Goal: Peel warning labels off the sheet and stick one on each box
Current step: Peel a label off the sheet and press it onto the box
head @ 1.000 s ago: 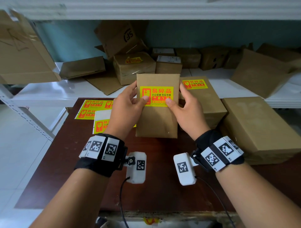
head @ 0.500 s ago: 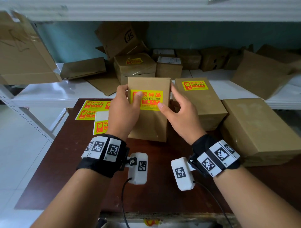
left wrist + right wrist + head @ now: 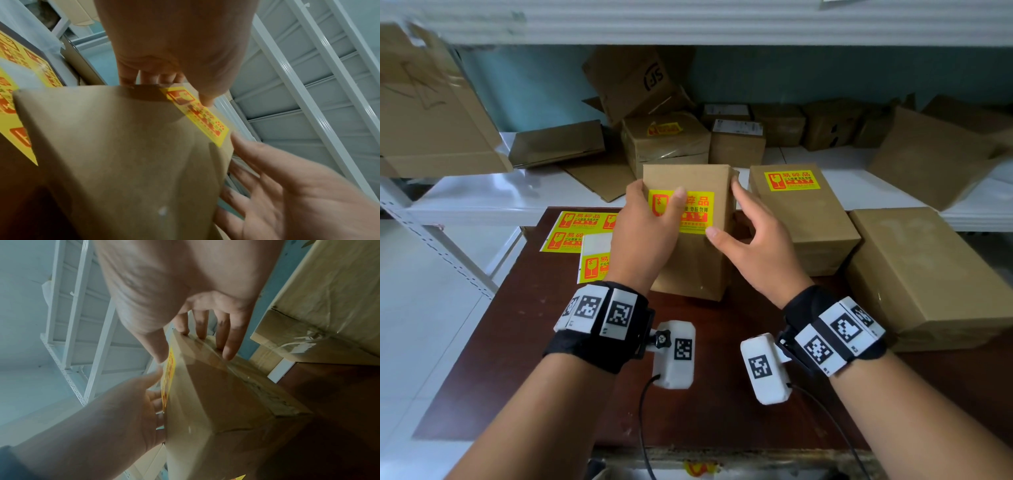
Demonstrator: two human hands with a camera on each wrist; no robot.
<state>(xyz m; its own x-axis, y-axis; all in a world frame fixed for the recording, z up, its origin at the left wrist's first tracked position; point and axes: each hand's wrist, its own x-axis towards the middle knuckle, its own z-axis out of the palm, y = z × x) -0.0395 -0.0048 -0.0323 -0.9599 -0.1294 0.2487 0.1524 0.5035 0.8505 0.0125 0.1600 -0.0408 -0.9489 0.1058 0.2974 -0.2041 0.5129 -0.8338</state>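
I hold a brown cardboard box (image 3: 698, 260) upright over the dark table (image 3: 551, 342), its lower end at the tabletop. A yellow warning label (image 3: 697, 214) is stuck on its front. My left hand (image 3: 654, 200) grips the box's left edge with its thumb lying on the label. The straight fingers of my right hand (image 3: 729, 212) touch the box's right side, and its thumb touches the front by the label's corner. In the left wrist view the box (image 3: 133, 162) and its label (image 3: 197, 116) fill the frame. Two label sheets (image 3: 578, 226) lie at the table's far left.
A labelled box (image 3: 804, 222) lies just right of the held one. A larger plain box (image 3: 928, 274) sits at the table's right edge. The white shelf (image 3: 482, 202) behind holds several cartons, one labelled (image 3: 664, 144), and flattened cardboard.
The box has moved left and away from me, down to the table. My right thumb has slid off the label and that hand's fingers have loosened.
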